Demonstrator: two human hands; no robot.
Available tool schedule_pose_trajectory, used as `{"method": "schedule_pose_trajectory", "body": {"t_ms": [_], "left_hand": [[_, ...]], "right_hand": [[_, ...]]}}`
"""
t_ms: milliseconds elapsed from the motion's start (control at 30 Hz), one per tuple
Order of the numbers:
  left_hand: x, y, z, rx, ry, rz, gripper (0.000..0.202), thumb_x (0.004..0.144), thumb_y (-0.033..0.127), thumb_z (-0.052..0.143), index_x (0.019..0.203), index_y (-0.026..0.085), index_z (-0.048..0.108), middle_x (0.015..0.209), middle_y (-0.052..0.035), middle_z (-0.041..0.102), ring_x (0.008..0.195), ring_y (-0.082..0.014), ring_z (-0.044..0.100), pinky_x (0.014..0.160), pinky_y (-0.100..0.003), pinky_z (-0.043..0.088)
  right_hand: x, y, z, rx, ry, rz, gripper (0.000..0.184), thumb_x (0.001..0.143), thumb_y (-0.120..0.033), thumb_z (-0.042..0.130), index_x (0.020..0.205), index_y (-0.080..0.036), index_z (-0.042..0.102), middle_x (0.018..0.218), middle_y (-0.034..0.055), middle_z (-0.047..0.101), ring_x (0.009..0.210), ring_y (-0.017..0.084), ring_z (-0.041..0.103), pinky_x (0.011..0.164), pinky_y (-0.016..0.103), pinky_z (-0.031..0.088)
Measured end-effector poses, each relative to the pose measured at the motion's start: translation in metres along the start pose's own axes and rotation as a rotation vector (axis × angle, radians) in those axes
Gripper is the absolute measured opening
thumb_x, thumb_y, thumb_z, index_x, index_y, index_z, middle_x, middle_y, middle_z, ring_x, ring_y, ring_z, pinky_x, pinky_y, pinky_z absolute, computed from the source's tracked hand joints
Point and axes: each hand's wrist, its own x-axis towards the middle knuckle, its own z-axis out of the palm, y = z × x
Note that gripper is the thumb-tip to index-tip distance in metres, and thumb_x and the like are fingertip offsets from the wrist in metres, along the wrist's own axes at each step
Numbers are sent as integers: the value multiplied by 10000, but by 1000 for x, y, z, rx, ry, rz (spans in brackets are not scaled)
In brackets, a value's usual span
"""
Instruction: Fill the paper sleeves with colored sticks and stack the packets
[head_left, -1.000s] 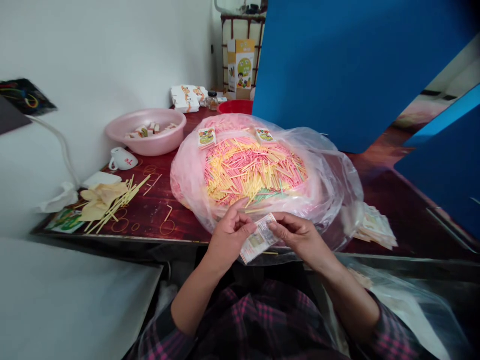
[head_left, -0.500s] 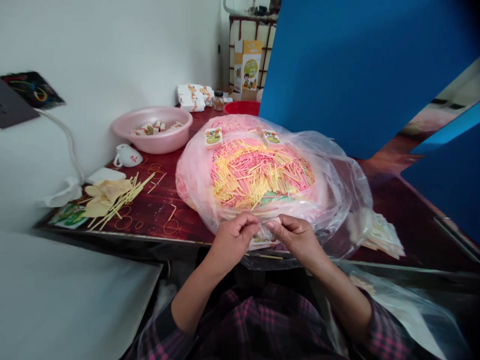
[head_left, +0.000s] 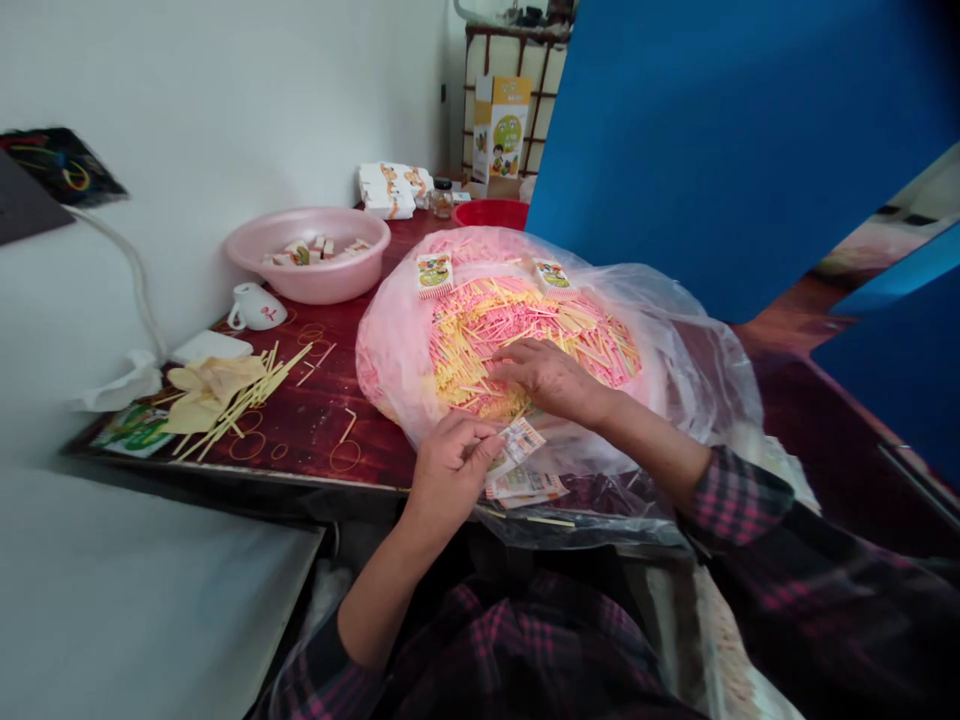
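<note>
Nearest the wearer's plaid sleeve [head_left: 739, 497], the left hand [head_left: 450, 475] was curled with thumb and fingers pinched, just beside a printed paper slip [head_left: 519, 440]; whether it grasped the slip could not be told. A second slip [head_left: 523, 487] lay just below at 6 o'clock. The right hand [head_left: 551, 378] was released, lying open and palm down on a heap of pink and yellow sticks [head_left: 525, 345] at 12 o'clock from the left hand. The heap sat inside a clear plastic bag [head_left: 697, 350] on a dark red table [head_left: 322, 440], with two small printed packets [head_left: 435, 275] at its far edge. Loose yellow sticks [head_left: 247, 395] lay on the table at 9 o'clock, beside a white mug [head_left: 253, 307]. Farther off at 10 o'clock stood a pink plastic basin [head_left: 307, 255] holding small packets. A red bowl [head_left: 491, 213] and a glass jar [head_left: 442, 198] stood at 12 o'clock, with a printed carton [head_left: 499, 130] beyond them and a blue panel [head_left: 712, 150] at 1 o'clock.
</note>
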Motion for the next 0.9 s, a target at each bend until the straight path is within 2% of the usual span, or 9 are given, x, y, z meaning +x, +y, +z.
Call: {"method": "schedule_pose_trajectory", "body": {"t_ms": [133, 267, 400, 633, 800, 900], "left_hand": [[-1, -2, -1, -33, 12, -15, 137, 881, 244, 644, 770, 194, 707, 791, -25, 681, 765, -166, 619, 751, -304, 514], [3, -5, -1, -45, 23, -19, 135, 877, 248, 646, 771, 189, 705, 785, -22, 680, 756, -163, 618, 739, -299, 501], [5, -8, 0, -43, 30, -38, 129, 865, 263, 657, 773, 192, 713, 775, -20, 672, 741, -162, 611, 713, -295, 486], [6, -15, 3, -56, 55, -70, 132, 851, 280, 665, 772, 192, 723, 762, -15, 668, 724, -158, 604, 689, -286, 466], [7, -19, 6, -151, 104, -147, 111, 839, 283, 682, 845, 197, 752, 779, -13, 695, 705, -150, 605, 691, -281, 473], [7, -20, 8, -283, 151, -185, 87, 804, 287, 733, 811, 203, 756, 796, -7, 685, 748, -147, 610, 741, -278, 479]], "right_hand": [[11, 13, 2, -174, -131, -136, 374, 927, -97, 576, 1221, -276, 721, 1455, 49, 622, 1352, 294, 525, 1071, 493, 411], [10, 17, 0, -209, -172, -223, 420, 928, -89, 588, 1253, -332, 698, 1428, -11, 649, 1393, 280, 514, 1163, 548, 328], [8, 23, 6, -181, -121, -230, 428, 920, -74, 590, 1248, -328, 695, 1366, -16, 692, 1382, 264, 545, 1215, 613, 257], [10, 36, 27, -99, 15, -179, 331, 914, -49, 540, 1068, -270, 733, 1129, 5, 785, 1241, 218, 659, 1249, 590, 223], [16, 33, 30, 39, 119, -9, 210, 952, -169, 535, 1080, -222, 694, 1123, 71, 768, 1081, 232, 712, 1204, 559, 328], [14, 23, 21, 179, 252, 164, 199, 993, -277, 483, 980, -220, 673, 1035, 75, 756, 957, 234, 703, 1031, 468, 497]]}}
